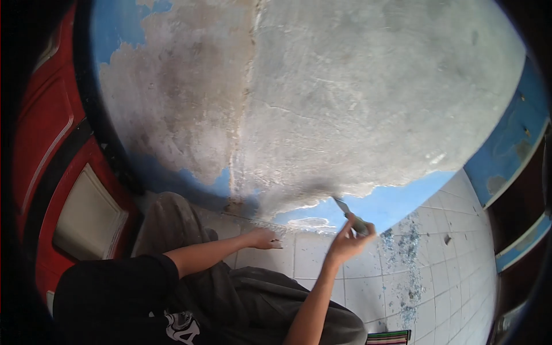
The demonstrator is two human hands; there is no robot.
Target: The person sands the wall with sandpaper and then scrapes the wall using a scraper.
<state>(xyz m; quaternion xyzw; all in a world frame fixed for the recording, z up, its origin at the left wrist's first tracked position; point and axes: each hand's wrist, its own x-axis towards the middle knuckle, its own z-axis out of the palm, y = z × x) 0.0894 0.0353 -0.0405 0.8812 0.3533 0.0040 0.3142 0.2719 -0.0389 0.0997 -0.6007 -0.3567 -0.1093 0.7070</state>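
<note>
My right hand is closed round the handle of a scraper, whose metal blade points up and left at the lower wall. The blade tip is at the edge between bare grey plaster and remaining blue paint. My left hand hangs low in front of the wall base, above the tiles, its fingers curled; whether it holds something small cannot be made out. A small patch of exposed plaster shows within the blue paint left of the scraper.
Blue paint flakes litter the white tiled floor at the right. A red door stands at the left. A striped mat lies at the bottom. My bent legs are below my hands.
</note>
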